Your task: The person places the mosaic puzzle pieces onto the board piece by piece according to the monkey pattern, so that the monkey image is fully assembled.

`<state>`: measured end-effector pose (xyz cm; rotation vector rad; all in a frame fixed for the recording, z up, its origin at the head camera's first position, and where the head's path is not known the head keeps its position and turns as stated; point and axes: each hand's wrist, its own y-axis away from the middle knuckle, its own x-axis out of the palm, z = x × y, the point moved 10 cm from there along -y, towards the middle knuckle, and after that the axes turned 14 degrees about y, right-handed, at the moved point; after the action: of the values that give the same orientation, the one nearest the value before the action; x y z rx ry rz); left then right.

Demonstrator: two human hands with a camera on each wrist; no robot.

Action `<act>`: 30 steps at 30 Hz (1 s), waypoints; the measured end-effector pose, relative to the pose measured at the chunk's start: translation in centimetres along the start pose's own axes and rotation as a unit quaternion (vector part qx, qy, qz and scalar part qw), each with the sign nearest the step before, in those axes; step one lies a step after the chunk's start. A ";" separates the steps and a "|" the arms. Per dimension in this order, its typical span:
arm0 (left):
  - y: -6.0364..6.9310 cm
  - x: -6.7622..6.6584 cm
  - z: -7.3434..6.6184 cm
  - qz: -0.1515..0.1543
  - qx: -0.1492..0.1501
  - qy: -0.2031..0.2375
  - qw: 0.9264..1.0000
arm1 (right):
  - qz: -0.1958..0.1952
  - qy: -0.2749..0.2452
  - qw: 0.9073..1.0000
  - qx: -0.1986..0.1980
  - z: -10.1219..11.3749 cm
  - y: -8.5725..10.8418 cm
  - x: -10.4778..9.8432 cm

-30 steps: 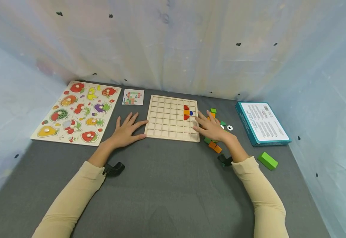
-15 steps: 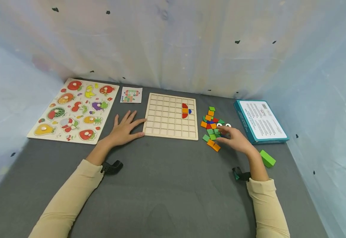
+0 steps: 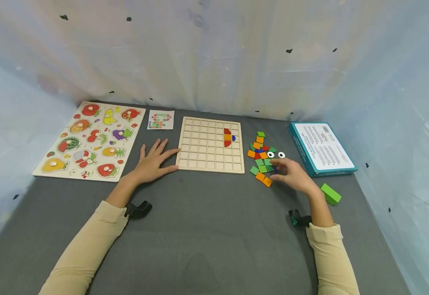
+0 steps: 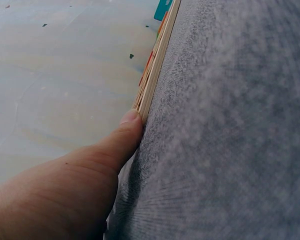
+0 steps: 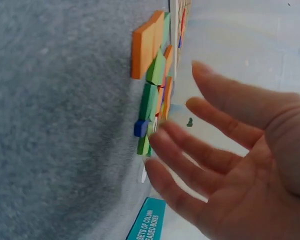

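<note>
Grey cloth covered the tabletop (image 3: 207, 229), with beige sleeves (image 3: 89, 237) nearest. To the right of the right fingers, and nearer the body, lay a green block (image 3: 330, 194). The right hand (image 3: 292, 176) was half curved, thumb and fingers well parted, with nothing visible between them. The left hand (image 3: 151, 164) lay flat, fingers spread wide, forefinger and thumb touching the side of a wooden board (image 3: 204, 145).

Just left of the right thumb sat two orange tiles (image 3: 260, 176). By the right fingertips began a crowded pile of tiles (image 3: 262, 168), a small blue piece (image 5: 140, 128) among them; whether any fingertip touched one, I could not tell. Such crowding could have made the fingers drag a neighbour along or pinch two at once, the pieces being thin and close.

Between both sets of fingers, the board held two red pieces (image 3: 227, 131) flanking an orange tile (image 3: 227, 137), with a blue piece (image 3: 233, 138) beside it. A sideways push from the left thumb might have slid the board and jogged those pieces.

Beyond the right fingers were white discs (image 3: 281, 155) and a teal box (image 3: 323, 148); left of the left fingers, a fruit puzzle (image 3: 82, 143); beyond them, a picture card (image 3: 160, 120); farthest, a pale sheet (image 3: 214, 53).
</note>
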<state>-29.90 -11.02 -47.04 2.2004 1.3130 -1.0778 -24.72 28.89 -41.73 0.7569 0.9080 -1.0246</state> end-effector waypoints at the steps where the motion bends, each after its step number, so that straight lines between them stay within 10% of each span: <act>1: 0.0 0.0 0.0 0.000 -0.001 0.000 1.000 | -0.004 0.006 1.000 0.007 -0.2 -0.1 -0.1; 30: 0.1 0.0 -0.1 0.004 -0.004 0.006 1.000 | -0.073 0.061 0.995 0.029 -2.7 -2.6 -0.7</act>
<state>-29.79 -10.97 -46.94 2.2075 1.3103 -1.0557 -28.00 30.57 -42.55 0.8178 1.0548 -1.1474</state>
